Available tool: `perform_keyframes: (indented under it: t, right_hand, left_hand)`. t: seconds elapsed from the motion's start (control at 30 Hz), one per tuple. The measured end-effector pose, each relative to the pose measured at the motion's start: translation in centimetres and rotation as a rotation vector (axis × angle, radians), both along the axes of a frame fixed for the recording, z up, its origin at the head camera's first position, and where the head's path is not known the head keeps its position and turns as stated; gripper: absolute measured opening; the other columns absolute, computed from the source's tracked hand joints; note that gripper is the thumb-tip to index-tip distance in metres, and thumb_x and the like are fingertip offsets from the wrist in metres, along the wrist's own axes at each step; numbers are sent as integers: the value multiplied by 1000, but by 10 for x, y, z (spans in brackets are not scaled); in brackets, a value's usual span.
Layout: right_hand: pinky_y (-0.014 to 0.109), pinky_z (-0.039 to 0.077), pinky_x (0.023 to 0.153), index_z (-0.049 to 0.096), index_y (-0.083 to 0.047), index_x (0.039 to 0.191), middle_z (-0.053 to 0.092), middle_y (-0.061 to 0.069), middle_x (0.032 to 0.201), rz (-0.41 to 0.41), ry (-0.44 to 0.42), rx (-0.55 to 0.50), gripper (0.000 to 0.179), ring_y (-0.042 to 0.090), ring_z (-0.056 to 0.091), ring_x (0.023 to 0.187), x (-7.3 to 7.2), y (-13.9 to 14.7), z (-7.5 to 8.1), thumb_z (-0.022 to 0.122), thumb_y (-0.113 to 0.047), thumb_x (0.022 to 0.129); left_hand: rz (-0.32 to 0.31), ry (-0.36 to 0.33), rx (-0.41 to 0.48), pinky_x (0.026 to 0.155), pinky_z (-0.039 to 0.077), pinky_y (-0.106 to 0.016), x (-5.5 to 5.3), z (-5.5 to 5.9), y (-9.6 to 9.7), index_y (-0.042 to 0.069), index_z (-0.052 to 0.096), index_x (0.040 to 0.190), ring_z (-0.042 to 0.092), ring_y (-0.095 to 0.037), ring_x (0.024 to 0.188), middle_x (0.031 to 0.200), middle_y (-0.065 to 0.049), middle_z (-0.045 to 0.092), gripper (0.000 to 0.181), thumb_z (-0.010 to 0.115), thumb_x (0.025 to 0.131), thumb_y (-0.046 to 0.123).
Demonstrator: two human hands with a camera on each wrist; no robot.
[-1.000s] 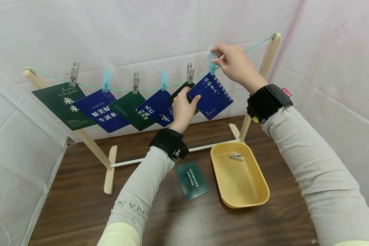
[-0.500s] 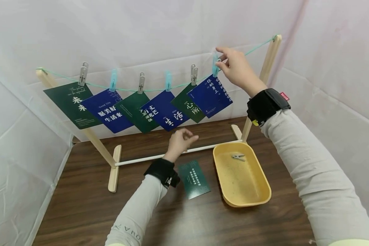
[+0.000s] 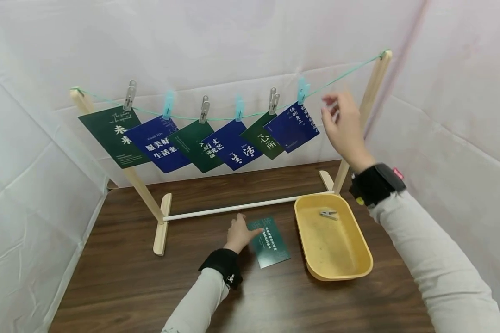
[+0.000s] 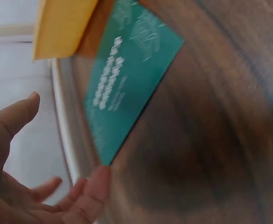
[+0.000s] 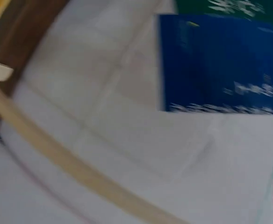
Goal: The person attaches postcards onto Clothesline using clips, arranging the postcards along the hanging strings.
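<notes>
In the head view my left hand (image 3: 239,234) is low over the table, thumb and fingers spread at the upper left edge of a green card (image 3: 271,243). The left wrist view shows the fingers beside a corner of that card; whether they touch it I cannot tell. My right hand (image 3: 344,127) is in the air, fingers loosely bent and holding nothing, just right of a blue card (image 3: 292,127). A light-blue clothespin (image 3: 303,90) fastens that card to a green string (image 3: 345,74). Only a sliver of the right hand appears in the right wrist view.
Several green and blue cards hang along the string from grey and light-blue clothespins. Wooden posts (image 3: 375,90) and a white bar (image 3: 250,205) form the rack. A yellow tray (image 3: 337,240) with a grey clothespin (image 3: 328,214) inside stands right of the green card.
My left hand has left the hanging cards and come down to the green card on the table. The right hand has let go of the light-blue clothespin and drawn away to the right.
</notes>
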State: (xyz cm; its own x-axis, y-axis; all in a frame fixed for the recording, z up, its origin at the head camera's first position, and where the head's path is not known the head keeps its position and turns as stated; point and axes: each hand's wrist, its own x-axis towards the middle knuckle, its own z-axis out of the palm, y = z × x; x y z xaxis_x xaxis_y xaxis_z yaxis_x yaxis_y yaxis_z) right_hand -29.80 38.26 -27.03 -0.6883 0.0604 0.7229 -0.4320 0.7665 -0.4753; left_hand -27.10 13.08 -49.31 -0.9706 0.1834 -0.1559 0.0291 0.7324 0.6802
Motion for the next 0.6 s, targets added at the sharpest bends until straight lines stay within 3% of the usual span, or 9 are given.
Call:
perform_keyframes:
  t: [0.1, 0.27, 0.43, 0.6]
  right_hand:
    - [32, 43, 67, 55, 10, 106, 55, 24, 95, -22, -89, 77, 18, 23, 51, 77, 6, 19, -45, 50, 0, 92]
    - [47, 47, 75, 54, 6, 104, 55, 23, 98, -54, -410, 255, 15, 35, 56, 86, 15, 49, -111, 49, -4, 94]
    - [45, 50, 68, 56, 7, 103, 60, 26, 95, -36, -577, 388, 15, 38, 61, 84, 22, 62, -157, 55, -2, 91]
    - [38, 49, 60, 57, 7, 104, 62, 23, 89, 3, -732, 586, 20, 33, 62, 74, 28, 66, -192, 62, -5, 89]
  left_hand:
    - [37, -56, -69, 86, 48, -51, 2, -9, 8, -9, 36, 130, 54, -44, 100, 118, -32, 47, 85, 77, 76, 42]
    - [90, -105, -179, 88, 47, -54, 4, -18, 23, -10, 33, 134, 49, -45, 106, 122, -34, 43, 96, 78, 72, 49]
    - [164, -118, -230, 84, 49, -55, 2, -22, 39, -5, 30, 140, 44, -45, 113, 129, -32, 39, 100, 79, 71, 49]
    - [178, -140, -363, 83, 49, -54, -3, -30, 56, 1, 25, 145, 41, -42, 118, 139, -28, 34, 118, 80, 60, 61]
